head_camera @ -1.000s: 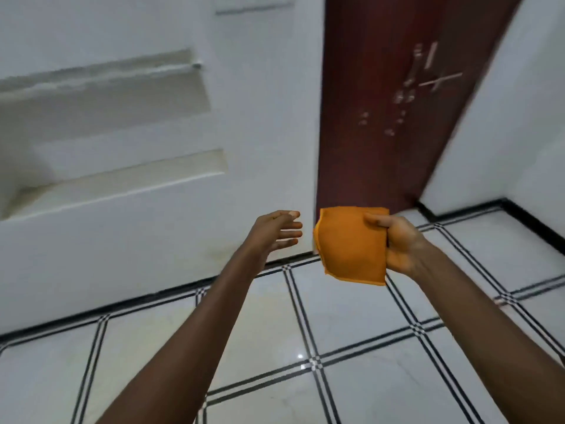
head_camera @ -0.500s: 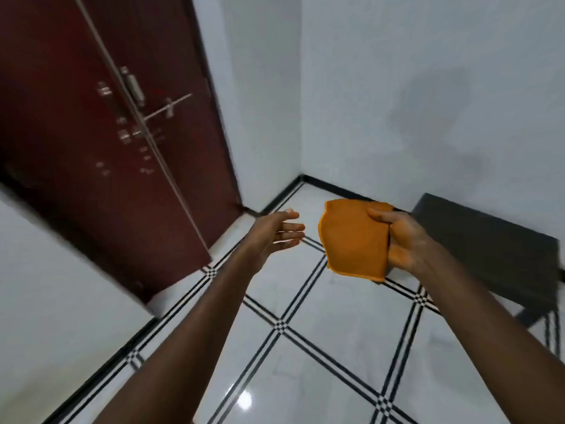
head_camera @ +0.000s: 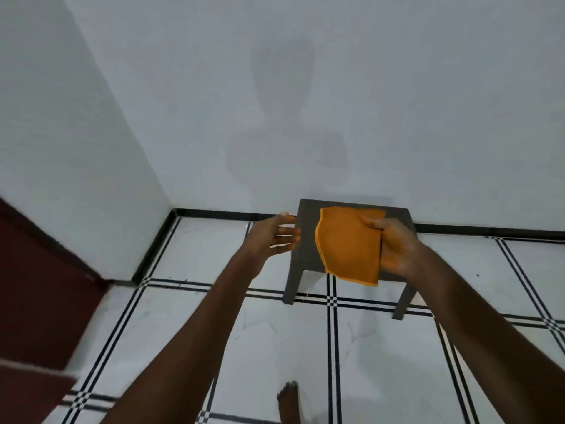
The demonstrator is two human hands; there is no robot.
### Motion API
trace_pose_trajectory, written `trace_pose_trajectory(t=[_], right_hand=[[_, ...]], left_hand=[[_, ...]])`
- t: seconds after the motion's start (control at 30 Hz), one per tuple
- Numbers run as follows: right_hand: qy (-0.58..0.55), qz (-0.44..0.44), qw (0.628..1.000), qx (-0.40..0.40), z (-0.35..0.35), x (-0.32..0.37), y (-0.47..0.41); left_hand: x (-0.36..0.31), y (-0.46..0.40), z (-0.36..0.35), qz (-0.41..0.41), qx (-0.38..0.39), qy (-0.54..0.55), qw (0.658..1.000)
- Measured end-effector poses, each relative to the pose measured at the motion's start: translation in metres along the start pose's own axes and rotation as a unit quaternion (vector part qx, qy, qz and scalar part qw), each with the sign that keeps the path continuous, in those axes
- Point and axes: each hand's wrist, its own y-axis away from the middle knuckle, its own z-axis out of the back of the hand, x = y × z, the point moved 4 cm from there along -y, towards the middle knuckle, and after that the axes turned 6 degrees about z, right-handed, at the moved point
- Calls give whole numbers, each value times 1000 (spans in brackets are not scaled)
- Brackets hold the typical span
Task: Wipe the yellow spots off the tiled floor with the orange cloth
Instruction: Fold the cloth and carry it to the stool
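A white tiled floor [head_camera: 189,325] with black lines meets pale walls; a dark red door [head_camera: 36,301] stands at left. The right hand [head_camera: 394,249] pinches the folded orange cloth [head_camera: 348,246] in the air above a grey stool [head_camera: 308,240]. The left hand [head_camera: 269,237] is open, fingers spread, beside the cloth, not touching it. A bare foot [head_camera: 289,402] shows below.

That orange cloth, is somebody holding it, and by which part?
Yes. The right hand pinches the folded orange cloth at its right edge, thumb in front, so it hangs in the air. The left hand is open and holds nothing.
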Motion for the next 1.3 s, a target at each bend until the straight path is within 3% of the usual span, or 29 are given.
trace_pose_trajectory(t=[0.2,0.37,0.67,0.83,0.97,1.13,1.3], right_hand=[[-8,-51,997,-65,57,11,-117],[-7,-98,992,-84,94,-6,-212],[-13,-177,984,-27,132,-63,-408],[8,-183,983,-8,164,-99,-511],[137,-198,966,-90,209,-158,-562],[422,-76,890,-154,242,-193,-584],[475,-27,865,-163,241,-196,-570]], left_hand=[[10,-154,-26,104,34,-14,994],[42,-254,-47,191,11,-5,982],[125,-413,-44,236,-83,-45,967],[174,-490,-31,247,-116,-7,962],[225,-530,-27,271,-128,-5,954],[265,-545,-23,286,-129,-27,949],[264,-550,-36,265,-105,-80,955]])
